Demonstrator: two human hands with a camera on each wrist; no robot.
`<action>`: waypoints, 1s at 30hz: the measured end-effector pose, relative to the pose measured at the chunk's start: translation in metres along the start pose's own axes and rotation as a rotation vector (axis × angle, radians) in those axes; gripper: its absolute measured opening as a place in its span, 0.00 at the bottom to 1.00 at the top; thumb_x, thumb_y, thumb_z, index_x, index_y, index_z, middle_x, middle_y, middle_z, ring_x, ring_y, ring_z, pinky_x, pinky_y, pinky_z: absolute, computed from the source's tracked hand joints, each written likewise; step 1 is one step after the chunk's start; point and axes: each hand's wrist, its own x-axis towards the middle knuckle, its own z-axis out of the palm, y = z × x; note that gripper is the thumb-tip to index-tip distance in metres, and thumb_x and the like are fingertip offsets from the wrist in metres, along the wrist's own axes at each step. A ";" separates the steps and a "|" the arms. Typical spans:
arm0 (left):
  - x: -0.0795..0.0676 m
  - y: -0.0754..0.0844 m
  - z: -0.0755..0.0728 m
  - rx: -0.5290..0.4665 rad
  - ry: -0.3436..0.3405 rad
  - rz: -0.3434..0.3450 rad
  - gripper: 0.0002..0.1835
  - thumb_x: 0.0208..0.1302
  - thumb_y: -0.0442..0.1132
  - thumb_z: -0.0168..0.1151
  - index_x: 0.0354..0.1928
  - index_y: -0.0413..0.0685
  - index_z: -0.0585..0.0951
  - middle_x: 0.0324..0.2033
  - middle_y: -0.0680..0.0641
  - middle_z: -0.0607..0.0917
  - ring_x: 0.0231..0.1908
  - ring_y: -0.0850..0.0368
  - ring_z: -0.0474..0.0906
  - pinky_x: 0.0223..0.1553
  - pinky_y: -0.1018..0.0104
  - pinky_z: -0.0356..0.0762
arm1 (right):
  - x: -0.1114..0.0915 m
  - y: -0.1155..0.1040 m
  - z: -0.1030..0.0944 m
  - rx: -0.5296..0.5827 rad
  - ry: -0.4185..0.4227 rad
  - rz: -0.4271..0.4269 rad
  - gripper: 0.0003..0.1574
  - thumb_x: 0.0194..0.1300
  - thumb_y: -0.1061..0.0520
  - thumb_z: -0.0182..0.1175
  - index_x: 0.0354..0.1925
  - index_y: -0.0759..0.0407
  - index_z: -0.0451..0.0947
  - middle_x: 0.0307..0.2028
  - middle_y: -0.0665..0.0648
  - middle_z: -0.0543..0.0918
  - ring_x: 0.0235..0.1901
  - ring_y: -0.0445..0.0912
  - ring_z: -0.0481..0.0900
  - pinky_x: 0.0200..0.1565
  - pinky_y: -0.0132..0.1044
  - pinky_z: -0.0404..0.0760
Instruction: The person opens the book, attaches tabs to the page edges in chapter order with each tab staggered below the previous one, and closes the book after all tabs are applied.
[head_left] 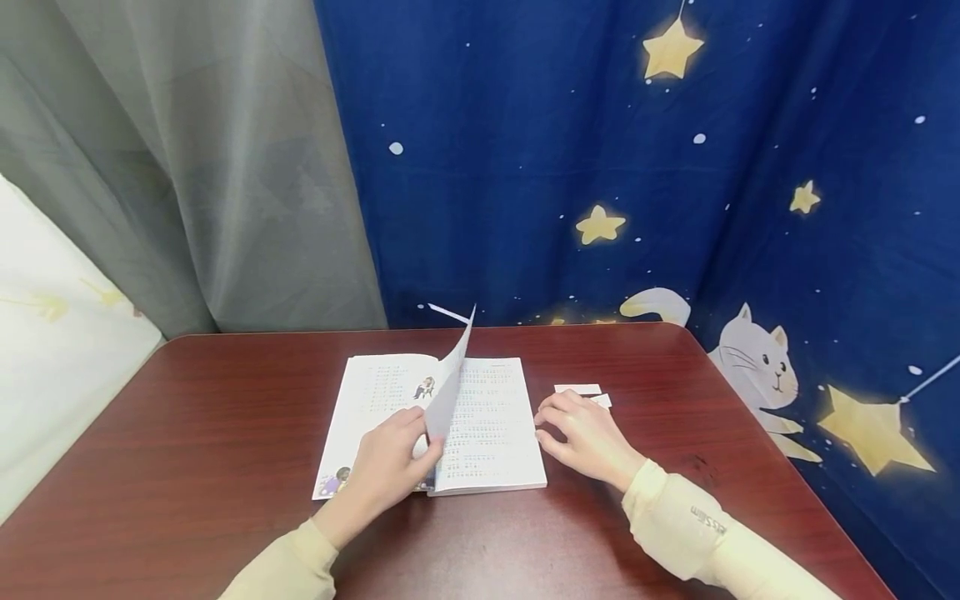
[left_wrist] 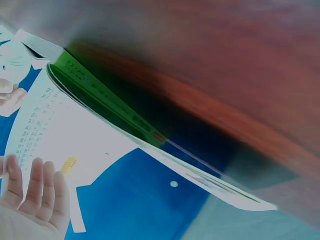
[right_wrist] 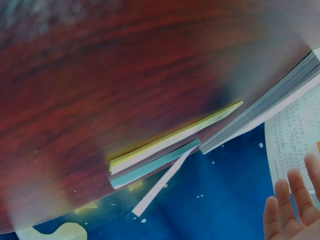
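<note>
An open book lies on the table, printed pages facing up. My left hand is at its lower middle and pinches one raised page between thumb and fingers. That page stands up from the spine, and a narrow white strip juts from its top. A small yellow tab shows on the page in the left wrist view. My right hand rests at the book's right edge with loosely bent fingers, holding nothing. Just beyond it lie a yellow-edged pad and a bluish pad.
The dark red table carries the book near its middle. A blue star-patterned curtain and a grey curtain hang close behind the far edge. A white strip slants away from the bluish pad in the right wrist view.
</note>
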 end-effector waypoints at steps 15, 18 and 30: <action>-0.024 -0.027 -0.037 -0.063 -0.107 -0.429 0.03 0.50 0.42 0.60 0.25 0.51 0.79 0.27 0.52 0.80 0.20 0.60 0.71 0.15 0.64 0.65 | -0.005 -0.006 0.005 0.002 -0.119 -0.040 0.14 0.50 0.47 0.60 0.34 0.52 0.79 0.35 0.46 0.75 0.35 0.41 0.70 0.35 0.37 0.73; -0.028 -0.031 -0.045 -0.033 -0.163 -0.479 0.06 0.50 0.43 0.59 0.21 0.52 0.74 0.19 0.53 0.74 0.18 0.61 0.67 0.14 0.63 0.63 | -0.006 -0.008 0.006 0.003 -0.137 -0.062 0.15 0.49 0.46 0.60 0.34 0.52 0.78 0.34 0.46 0.75 0.35 0.41 0.70 0.36 0.37 0.73; -0.042 -0.039 -0.054 0.153 -0.277 -0.425 0.15 0.45 0.40 0.56 0.10 0.52 0.62 0.13 0.55 0.63 0.14 0.61 0.58 0.10 0.65 0.55 | -0.011 -0.017 0.012 -0.011 -0.239 -0.107 0.19 0.50 0.43 0.59 0.39 0.51 0.78 0.35 0.46 0.75 0.38 0.41 0.69 0.34 0.36 0.71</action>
